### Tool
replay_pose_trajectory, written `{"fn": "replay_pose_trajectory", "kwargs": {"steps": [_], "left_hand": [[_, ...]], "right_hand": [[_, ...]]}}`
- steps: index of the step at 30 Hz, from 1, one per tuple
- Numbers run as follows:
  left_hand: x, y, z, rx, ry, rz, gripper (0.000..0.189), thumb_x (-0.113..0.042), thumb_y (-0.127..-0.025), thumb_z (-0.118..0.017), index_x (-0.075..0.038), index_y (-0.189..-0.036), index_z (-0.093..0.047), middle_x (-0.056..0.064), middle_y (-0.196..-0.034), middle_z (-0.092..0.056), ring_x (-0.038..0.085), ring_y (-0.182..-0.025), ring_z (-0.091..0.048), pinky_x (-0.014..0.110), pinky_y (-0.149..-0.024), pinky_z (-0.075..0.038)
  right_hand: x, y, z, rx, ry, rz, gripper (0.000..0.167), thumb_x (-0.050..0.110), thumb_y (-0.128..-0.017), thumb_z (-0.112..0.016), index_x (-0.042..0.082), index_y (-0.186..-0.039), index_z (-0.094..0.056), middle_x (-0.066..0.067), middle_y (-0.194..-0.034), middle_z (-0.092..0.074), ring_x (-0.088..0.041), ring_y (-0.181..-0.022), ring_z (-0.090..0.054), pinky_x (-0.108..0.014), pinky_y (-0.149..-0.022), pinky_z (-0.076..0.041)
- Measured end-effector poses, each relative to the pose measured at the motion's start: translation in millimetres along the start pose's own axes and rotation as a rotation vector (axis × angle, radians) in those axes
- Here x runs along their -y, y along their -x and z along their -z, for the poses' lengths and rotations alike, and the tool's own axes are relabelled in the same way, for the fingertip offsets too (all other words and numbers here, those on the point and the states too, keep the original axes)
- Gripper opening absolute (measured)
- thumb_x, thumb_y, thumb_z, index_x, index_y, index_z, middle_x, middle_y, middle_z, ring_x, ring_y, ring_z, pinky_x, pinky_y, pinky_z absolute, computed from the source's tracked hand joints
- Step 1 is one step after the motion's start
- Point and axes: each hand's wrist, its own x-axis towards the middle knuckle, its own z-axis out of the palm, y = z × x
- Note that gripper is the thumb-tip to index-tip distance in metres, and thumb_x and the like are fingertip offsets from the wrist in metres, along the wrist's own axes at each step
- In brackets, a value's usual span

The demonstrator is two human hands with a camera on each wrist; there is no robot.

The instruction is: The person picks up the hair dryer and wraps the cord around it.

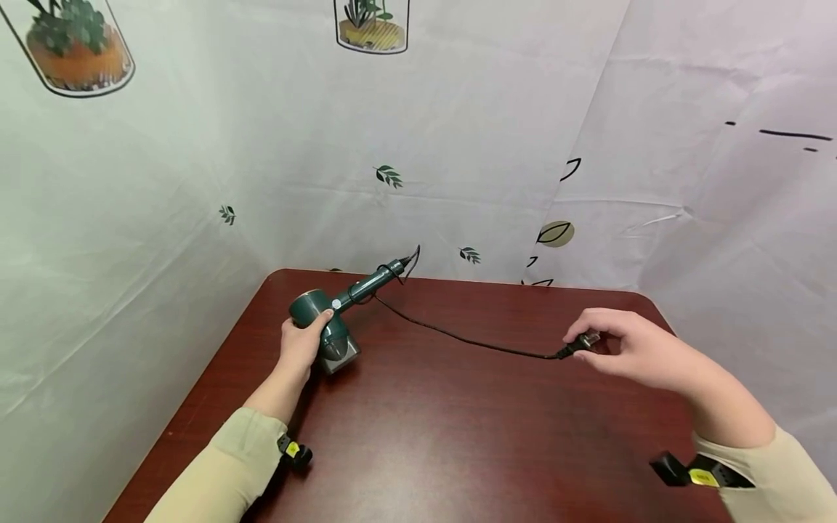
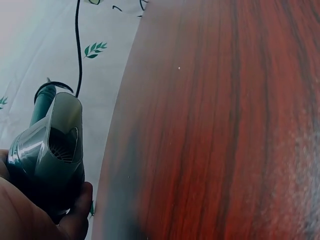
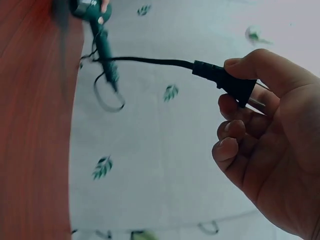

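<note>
A dark green hair dryer [image 1: 312,309] is gripped round its body by my left hand [image 1: 301,344] over the left part of the table. Its handle [image 1: 375,282] points up and right, with black cord looped round it. In the left wrist view the flat nozzle [image 2: 66,125] faces the camera, and the thumb and fingers wrap the body from below. My right hand [image 1: 631,349] pinches the black plug [image 3: 230,82] between thumb and index finger, its metal prongs toward the palm. Between the two hands the cord [image 1: 458,336] runs with a slight sag.
The dark red wooden table [image 1: 458,421] has rounded far corners. A pale fabric backdrop [image 1: 458,145] with printed leaves and plant jars stands close behind and along both sides. Each sleeve carries a strapped wrist camera, such as the left one [image 1: 296,452].
</note>
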Motion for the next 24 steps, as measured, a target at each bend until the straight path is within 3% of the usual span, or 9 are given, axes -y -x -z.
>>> {"fn": "replay_pose_trajectory", "kwargs": {"steps": [7,12,17,20,24], "left_hand": [[-3.2,3.6,-6.0,0.041,-0.076,-0.022,0.109,-0.055,-0.087,-0.069,-0.002,-0.156,-0.004,0.027,-0.152,-0.028,0.040,-0.132,-0.044,0.050,-0.109,-0.036],[-6.2,5.5,-11.0,0.047,-0.151,-0.049,0.107,-0.053,-0.086,-0.071,0.001,-0.155,-0.009,0.028,-0.148,-0.032,0.040,-0.129,-0.044,0.050,-0.108,-0.037],[-6.4,7.5,-16.3,0.097,-0.205,-0.080,0.105,-0.053,-0.086,-0.071,0.001,-0.154,-0.012,0.028,-0.147,-0.035,0.039,-0.127,-0.045,0.051,-0.106,-0.039],[-6.7,10.0,-19.7,0.145,-0.251,-0.096,0.106,-0.054,-0.085,-0.071,0.000,-0.155,-0.012,0.027,-0.148,-0.034,0.039,-0.127,-0.045,0.054,-0.103,-0.041],[-8.2,15.6,-25.0,0.199,-0.310,-0.119,0.105,-0.054,-0.086,-0.070,-0.001,-0.155,-0.012,0.026,-0.148,-0.034,0.040,-0.126,-0.047,0.055,-0.100,-0.043]], "right_hand": [[26.8,-28.5,4.8,0.012,0.015,0.165,0.044,-0.002,-0.081,-0.078,0.032,-0.106,-0.066,0.020,-0.093,-0.061,0.003,-0.057,-0.043,-0.015,-0.052,-0.039],[44.3,-52.0,6.8,0.026,-0.053,0.246,0.043,-0.005,-0.081,-0.075,0.029,-0.106,-0.067,0.017,-0.096,-0.062,0.000,-0.061,-0.046,-0.016,-0.055,-0.040],[55.8,-78.4,5.3,0.028,-0.114,0.311,0.038,-0.004,-0.083,-0.075,0.025,-0.106,-0.069,0.015,-0.096,-0.062,-0.002,-0.065,-0.047,-0.019,-0.055,-0.041],[59.3,-94.4,2.9,0.016,-0.149,0.306,0.034,0.001,-0.084,-0.077,0.026,-0.107,-0.070,0.013,-0.096,-0.063,-0.005,-0.071,-0.050,-0.021,-0.057,-0.042],[62.3,-113.2,-2.1,-0.001,-0.173,0.212,0.026,0.009,-0.087,-0.076,0.026,-0.106,-0.070,0.011,-0.096,-0.065,-0.010,-0.069,-0.050,-0.025,-0.059,-0.043]]}}
